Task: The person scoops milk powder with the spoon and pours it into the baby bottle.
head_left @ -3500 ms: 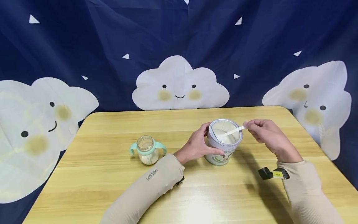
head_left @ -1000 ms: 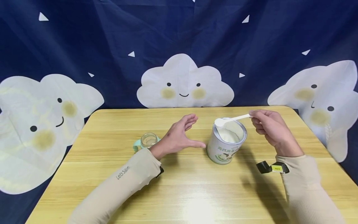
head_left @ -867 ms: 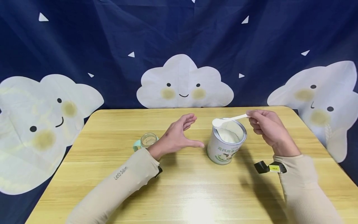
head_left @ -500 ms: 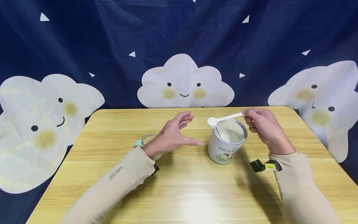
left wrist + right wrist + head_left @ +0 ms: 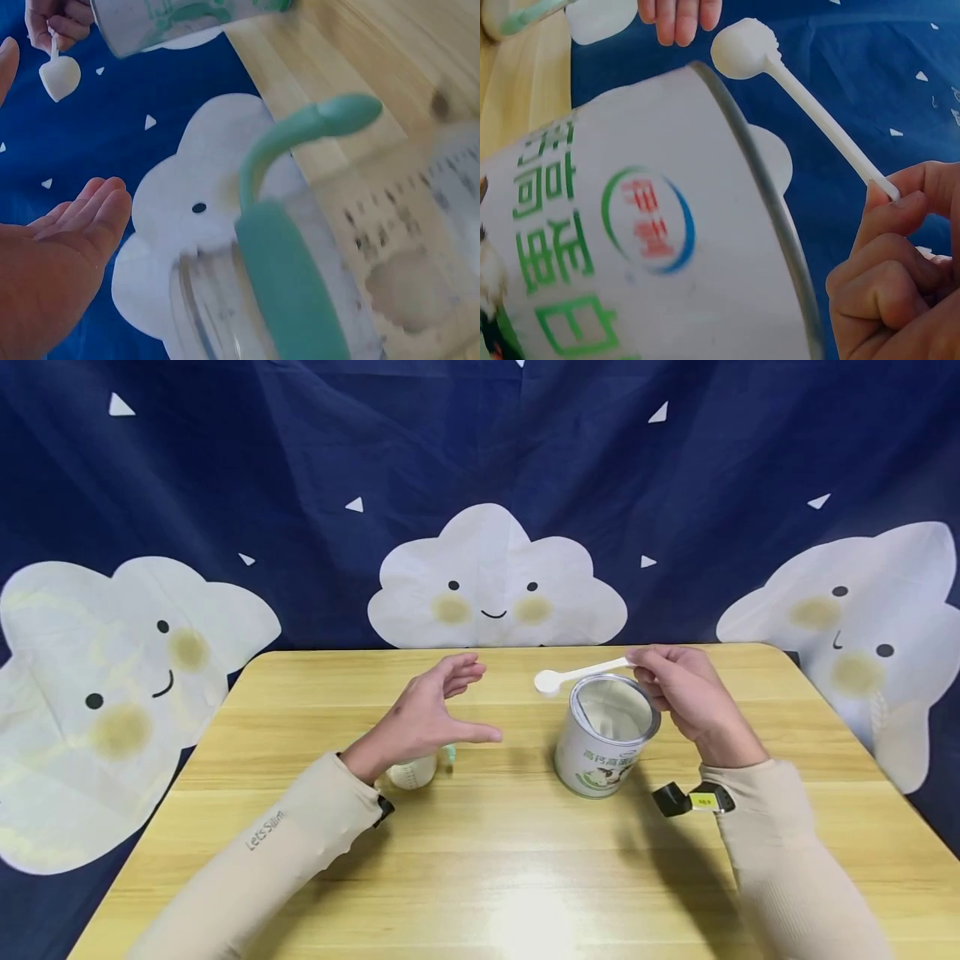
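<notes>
White scoop (image 5: 581,673): a plastic measuring spoon, bowl heaped with pale powder, held level in the air just left of the tin's rim, over bare wood.
Right hand (image 5: 678,693): grip narrow, thumb and fingertips pinching the far end of the scoop handle; the other fingers curl beneath. The hand hangs beside the tin's right edge.
Left hand (image 5: 427,714): grip wide and holding nothing; fingers straight, thumb spread, palm turned toward the tin. It hovers above the bottle and hides most of it from the head view.
Powder tin (image 5: 606,735): 1 round white tin with green and red print, lid off, upright on the counter right of centre, with powder inside.
Baby bottle (image 5: 300,285): clear, open at the top, with a teal collar and looped teal handles and a little powder in the bottom. It stands on the counter below the left hand, well apart from the tin.
Counter (image 5: 525,860): pale wood with rounded corners.
Backdrop (image 5: 225,485): dark blue cloth printed with smiling white clouds.
Spill risk: the scoop looks piled above its rim, so a tilt or jolt of the pinching hand would likely shed powder onto the wood between tin and bottle.
Bottle risk: the bottle mouth is narrow and the left hand is not touching it, so a nudge from the scoop could tip it or scatter powder around the collar.
</notes>
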`<act>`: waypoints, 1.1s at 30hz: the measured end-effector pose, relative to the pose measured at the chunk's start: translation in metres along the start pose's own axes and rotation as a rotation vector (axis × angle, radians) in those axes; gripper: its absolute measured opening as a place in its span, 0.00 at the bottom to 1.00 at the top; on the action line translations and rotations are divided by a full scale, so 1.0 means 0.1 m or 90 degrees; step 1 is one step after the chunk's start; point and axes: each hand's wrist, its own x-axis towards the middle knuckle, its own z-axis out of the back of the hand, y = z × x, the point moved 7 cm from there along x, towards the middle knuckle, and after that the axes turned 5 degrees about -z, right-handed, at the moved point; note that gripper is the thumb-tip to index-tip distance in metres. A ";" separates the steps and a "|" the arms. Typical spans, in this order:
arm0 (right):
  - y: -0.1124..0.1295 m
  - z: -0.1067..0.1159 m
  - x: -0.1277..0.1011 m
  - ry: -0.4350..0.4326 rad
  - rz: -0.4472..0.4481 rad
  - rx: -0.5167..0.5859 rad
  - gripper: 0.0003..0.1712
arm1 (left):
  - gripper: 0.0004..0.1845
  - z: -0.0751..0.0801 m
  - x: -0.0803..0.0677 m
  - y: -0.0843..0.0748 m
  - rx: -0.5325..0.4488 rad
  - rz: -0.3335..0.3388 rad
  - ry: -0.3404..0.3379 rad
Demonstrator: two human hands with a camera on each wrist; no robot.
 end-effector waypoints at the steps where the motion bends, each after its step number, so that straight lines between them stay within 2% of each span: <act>1: 0.00 -0.02 0.00 0.002 -0.001 -0.001 0.18 | 0.54 0.03 -0.01 0.01 0.005 0.000 -0.002; 9: 0.00 -0.14 0.04 0.007 -0.009 -0.024 0.18 | 0.52 0.19 -0.09 0.07 0.050 0.019 -0.005; 15: 0.00 -0.26 0.08 0.004 -0.023 -0.056 0.17 | 0.52 0.29 -0.16 0.13 0.082 0.018 -0.014; 23: 0.01 -0.42 0.11 0.006 -0.029 -0.054 0.15 | 0.50 0.41 -0.26 0.24 0.081 0.013 -0.027; 33: -0.02 -0.62 0.16 0.015 -0.034 -0.047 0.16 | 0.45 0.53 -0.41 0.43 0.071 0.033 -0.042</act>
